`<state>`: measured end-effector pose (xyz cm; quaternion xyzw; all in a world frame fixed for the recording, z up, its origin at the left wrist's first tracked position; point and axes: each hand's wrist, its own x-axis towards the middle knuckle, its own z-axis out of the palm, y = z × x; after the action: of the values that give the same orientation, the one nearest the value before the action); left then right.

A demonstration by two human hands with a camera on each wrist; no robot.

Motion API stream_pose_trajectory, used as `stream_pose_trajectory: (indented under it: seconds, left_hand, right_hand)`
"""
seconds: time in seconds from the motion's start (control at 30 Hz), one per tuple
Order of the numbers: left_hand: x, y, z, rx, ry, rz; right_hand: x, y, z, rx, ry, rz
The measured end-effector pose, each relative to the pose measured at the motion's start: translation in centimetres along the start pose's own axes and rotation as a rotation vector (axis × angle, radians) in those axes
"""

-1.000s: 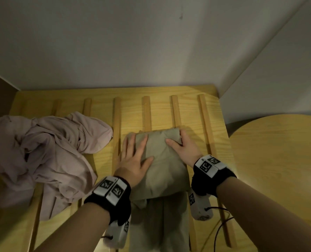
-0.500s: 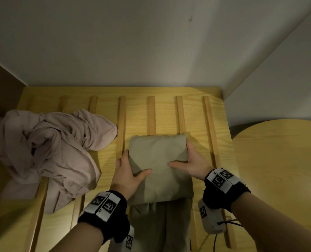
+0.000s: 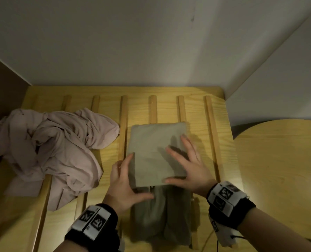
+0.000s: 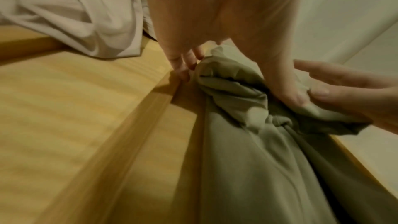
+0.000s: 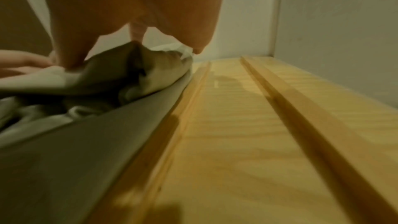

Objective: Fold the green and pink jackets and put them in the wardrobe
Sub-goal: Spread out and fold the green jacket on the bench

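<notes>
The green jacket (image 3: 156, 153) lies on the slatted wooden surface (image 3: 169, 106), its far part folded into a flat rectangle and its near part (image 3: 162, 215) stretched toward me. My left hand (image 3: 131, 179) holds the fold's near left corner, with its fingers (image 4: 185, 64) along the left edge and its thumb below the near edge. Lying flat on top of the fold, my right hand (image 3: 180, 164) has spread fingers and its thumb along the near edge. The pink jacket (image 3: 47, 151) sits crumpled in a heap at the left.
White walls close off the back and right of the surface. A round wooden table (image 3: 281, 170) stands to the right, past the surface's edge. A dark panel (image 3: 4, 84) borders the left side. A cable (image 3: 218, 244) hangs from my right wrist.
My right hand has moved from the fold's right edge onto its top. The left thumb has slipped from the top of the fold to below its near edge. The pink jacket has not moved.
</notes>
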<state>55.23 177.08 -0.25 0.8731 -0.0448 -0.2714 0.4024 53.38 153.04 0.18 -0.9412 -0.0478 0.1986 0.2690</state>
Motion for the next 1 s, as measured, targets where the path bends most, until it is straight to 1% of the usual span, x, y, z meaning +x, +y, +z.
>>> stream_pose_trajectory:
  seconds: [0.07, 0.1, 0.17, 0.27, 0.33, 0.37, 0.4, 0.47, 0.5, 0.6, 0.63, 0.7, 0.73, 0.8, 0.87, 0.93, 1.0]
  left_hand:
    - [-1.0, -0.7, 0.1, 0.154, -0.067, 0.083]
    - [-1.4, -0.7, 0.2, 0.276, -0.059, 0.142]
    - [-1.9, -0.3, 0.4, 0.512, -0.016, 0.252]
    - [-1.3, 1.1, 0.8, 0.709, 0.052, 0.404]
    - [-0.6, 2.1, 0.9, 0.828, 0.036, 0.423]
    - [-0.2, 2.7, 0.9, 0.875, 0.013, 0.412]
    - [0.2, 3.2, 1.0, 0.907, -0.026, 0.371]
    - [1.2, 3.7, 1.5, 0.944, -0.083, 0.260]
    - [1.7, 3.8, 1.8, 0.933, -0.066, 0.238]
    - [3.0, 4.2, 2.2, 0.874, 0.024, 0.222]
    - [3.2, 4.3, 2.2, 0.857, 0.032, 0.213]
    - [3.3, 3.9, 2.2, 0.843, -0.005, 0.193]
    - [3.3, 3.6, 2.1, 0.840, -0.030, 0.198]
    - [3.3, 3.3, 1.7, 0.833, -0.094, 0.217]
    - [3.2, 3.1, 1.3, 0.792, -0.167, 0.230]
    - [3.0, 3.1, 1.0, 0.754, -0.226, 0.255]
    - [2.7, 3.2, 0.8, 0.751, -0.254, 0.276]
  right_hand:
    - [-0.9, -0.3, 0.7, -0.113, -0.068, -0.064]
    - [-1.3, -0.4, 1.1, -0.163, -0.081, -0.088]
    - [-2.1, -0.7, 1.9, -0.211, -0.074, -0.089]
    - [-2.4, -1.2, 2.4, -0.156, -0.002, -0.058]
    - [-2.3, -1.5, 2.6, -0.080, 0.071, -0.061]
    - [-2.2, -1.7, 2.6, -0.041, 0.109, -0.061]
    - [-2.1, -1.9, 2.6, -0.008, 0.144, -0.060]
    - [-1.8, -2.2, 2.3, 0.064, 0.208, -0.055]
    - [-1.7, -2.3, 2.1, 0.104, 0.243, -0.054]
    - [-1.3, -2.4, 1.7, 0.173, 0.333, -0.038]
    - [-1.3, -2.3, 1.6, 0.185, 0.349, -0.031]
    - [-1.4, -2.2, 1.7, 0.191, 0.315, 0.005]
    - [-1.7, -2.1, 1.9, 0.157, 0.281, 0.031]
    - [-2.3, -2.3, 2.3, -0.006, 0.232, 0.066]
    - [-2.6, -2.8, 2.9, -0.171, 0.225, 0.019]
    - [-2.2, -3.4, 3.4, -0.252, 0.232, -0.022]
    - [-1.3, -4.1, 3.6, -0.261, 0.214, -0.005]
